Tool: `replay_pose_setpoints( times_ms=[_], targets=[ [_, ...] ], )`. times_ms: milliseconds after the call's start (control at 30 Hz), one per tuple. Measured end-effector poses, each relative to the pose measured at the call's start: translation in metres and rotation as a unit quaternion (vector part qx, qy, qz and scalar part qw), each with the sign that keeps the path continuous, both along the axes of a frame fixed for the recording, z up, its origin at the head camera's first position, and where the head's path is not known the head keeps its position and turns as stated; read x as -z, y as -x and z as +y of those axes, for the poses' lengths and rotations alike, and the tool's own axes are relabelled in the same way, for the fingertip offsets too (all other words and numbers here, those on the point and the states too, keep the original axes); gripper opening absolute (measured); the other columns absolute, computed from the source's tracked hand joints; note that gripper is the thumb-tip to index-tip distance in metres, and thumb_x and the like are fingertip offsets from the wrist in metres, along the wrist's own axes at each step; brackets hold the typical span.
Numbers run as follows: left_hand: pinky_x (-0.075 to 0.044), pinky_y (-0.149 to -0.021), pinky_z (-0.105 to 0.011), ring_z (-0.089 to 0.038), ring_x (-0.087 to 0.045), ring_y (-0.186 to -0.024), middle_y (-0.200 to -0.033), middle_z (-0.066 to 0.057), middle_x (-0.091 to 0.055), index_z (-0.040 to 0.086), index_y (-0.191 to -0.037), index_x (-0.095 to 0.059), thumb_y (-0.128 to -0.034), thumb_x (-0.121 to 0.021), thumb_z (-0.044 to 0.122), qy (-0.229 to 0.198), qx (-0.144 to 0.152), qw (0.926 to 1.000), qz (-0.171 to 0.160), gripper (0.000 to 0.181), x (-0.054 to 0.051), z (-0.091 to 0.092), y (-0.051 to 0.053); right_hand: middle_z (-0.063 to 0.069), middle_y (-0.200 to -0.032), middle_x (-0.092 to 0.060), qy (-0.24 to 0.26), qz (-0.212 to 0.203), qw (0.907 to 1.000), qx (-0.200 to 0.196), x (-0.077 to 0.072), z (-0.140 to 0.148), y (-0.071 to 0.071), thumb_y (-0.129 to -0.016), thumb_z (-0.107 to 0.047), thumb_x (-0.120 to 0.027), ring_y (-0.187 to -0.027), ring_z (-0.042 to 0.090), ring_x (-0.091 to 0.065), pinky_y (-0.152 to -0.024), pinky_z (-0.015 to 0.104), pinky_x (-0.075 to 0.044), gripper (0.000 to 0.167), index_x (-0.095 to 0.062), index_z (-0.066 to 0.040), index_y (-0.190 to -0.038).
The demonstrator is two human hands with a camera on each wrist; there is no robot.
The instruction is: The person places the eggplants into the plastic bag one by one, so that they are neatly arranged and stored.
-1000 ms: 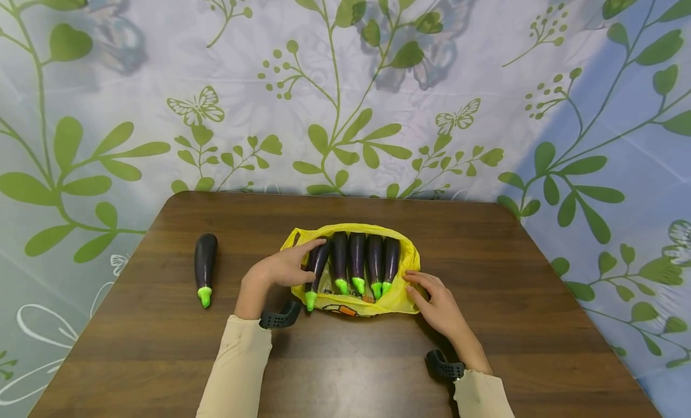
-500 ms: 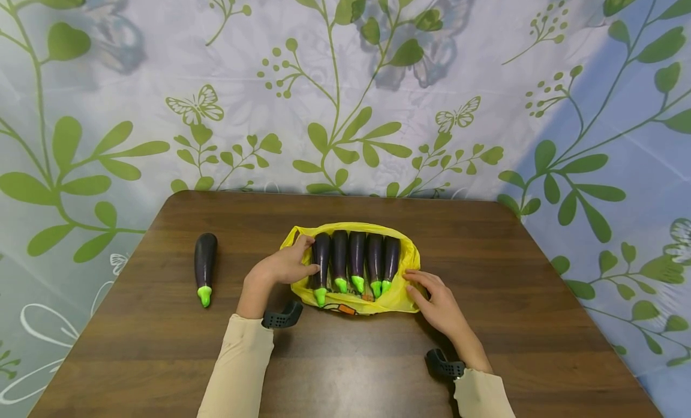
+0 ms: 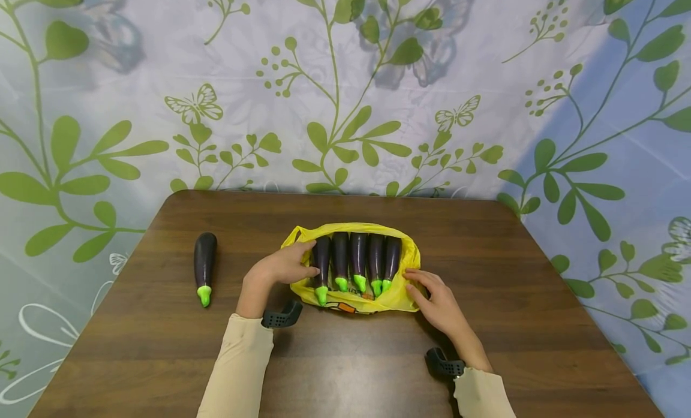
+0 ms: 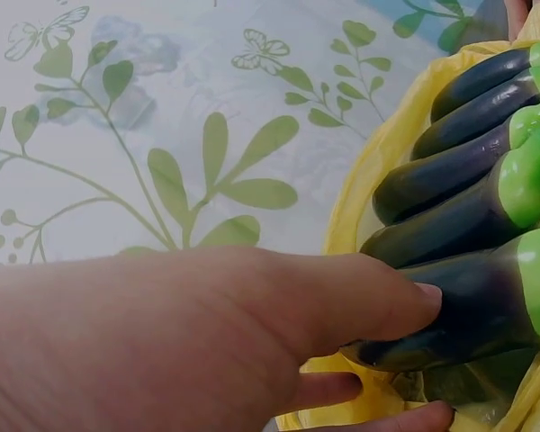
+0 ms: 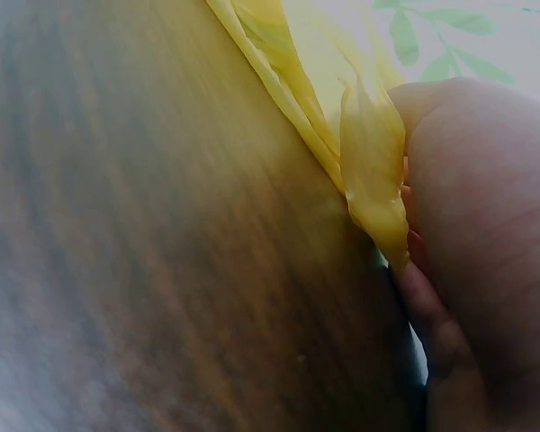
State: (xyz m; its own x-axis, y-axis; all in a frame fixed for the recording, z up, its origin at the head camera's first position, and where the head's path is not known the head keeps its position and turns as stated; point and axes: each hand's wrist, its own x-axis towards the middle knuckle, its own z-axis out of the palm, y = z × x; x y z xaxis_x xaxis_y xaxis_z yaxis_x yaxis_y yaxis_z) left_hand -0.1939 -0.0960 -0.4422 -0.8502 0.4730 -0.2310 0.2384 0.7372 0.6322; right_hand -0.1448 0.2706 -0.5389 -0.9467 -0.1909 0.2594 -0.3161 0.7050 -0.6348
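A yellow plastic bag (image 3: pixel 402 298) lies on the table with its mouth spread wide. Several dark purple eggplants with bright green stem ends sit side by side in it. The leftmost eggplant (image 3: pixel 321 263) is beside my left hand (image 3: pixel 278 266). In the left wrist view, that hand's thumb (image 4: pixel 387 301) touches this eggplant's skin, while the other visible fingers lie apart from it, by the bag. My right hand (image 3: pixel 434 298) holds the bag's right edge between thumb and fingers; its fingertips are partly hidden by yellow plastic (image 5: pixel 375 171).
Another eggplant (image 3: pixel 205 265) lies alone on the left side of the brown wooden table (image 3: pixel 345 358), stem end toward the person. Behind the table hangs a cloth (image 3: pixel 237 106) printed with green leaves and butterflies. Each wrist wears a black camera band (image 3: pixel 283 315).
The leftmost eggplant has moved from the bag's near-left rim, tilted in my left hand, to lying inside beside the others. My left fingers have come off its top. The right hand stays put.
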Motion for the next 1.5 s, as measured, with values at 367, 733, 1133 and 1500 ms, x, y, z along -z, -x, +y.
replay_pose_setpoints(
  times_ms=[367,733,1133,1500],
  targets=[
    [-0.046,-0.11,-0.049,-0.032,-0.058,-0.125,-0.156,-0.023,-0.044,-0.002,-0.158,-0.033,-0.0951,-0.074,0.024,-0.003,-0.019,0.9997,0.019,0.08,0.0008,0.0031,-0.0012,0.012,-0.139,-0.065,0.002,0.005,1.0,0.005,-0.0024,0.0001,-0.0009,-0.102,-0.022,-0.067,-0.134,0.038,-0.053,-0.111,0.061,-0.041,0.032,-0.071,-0.008,-0.131],
    [-0.052,-0.102,-0.046,-0.023,-0.065,-0.105,-0.154,-0.021,-0.048,0.001,-0.153,-0.04,-0.0921,-0.079,0.026,-0.018,-0.05,0.9986,-0.007,0.076,-0.0011,0.002,-0.0042,0.013,-0.137,-0.066,0.006,0.011,0.9999,0.007,-0.0057,-0.0004,-0.0014,-0.102,-0.02,-0.067,-0.133,0.039,-0.054,-0.11,0.062,-0.042,0.032,-0.071,-0.008,-0.13],
    [-0.042,-0.114,-0.053,-0.034,-0.046,-0.144,-0.16,-0.017,-0.044,0.012,-0.163,-0.033,-0.0933,-0.077,0.027,0.011,-0.02,0.9997,-0.001,0.084,-0.0001,0.004,-0.0031,0.014,-0.138,-0.065,0.005,0.004,0.9999,0.012,-0.0065,-0.0008,-0.0021,-0.101,-0.019,-0.067,-0.133,0.039,-0.053,-0.11,0.063,-0.042,0.031,-0.071,-0.008,-0.13],
    [-0.04,-0.115,-0.056,-0.038,-0.046,-0.144,-0.16,-0.016,-0.044,0.009,-0.162,-0.031,-0.094,-0.074,0.043,0.027,-0.043,0.9987,0.006,0.088,0.0004,0.0073,-0.0057,0.014,-0.138,-0.065,0.008,0.007,0.9999,0.01,-0.0039,-0.0011,-0.0016,-0.101,-0.019,-0.067,-0.133,0.039,-0.053,-0.11,0.062,-0.042,0.031,-0.071,-0.009,-0.13]
  ],
)
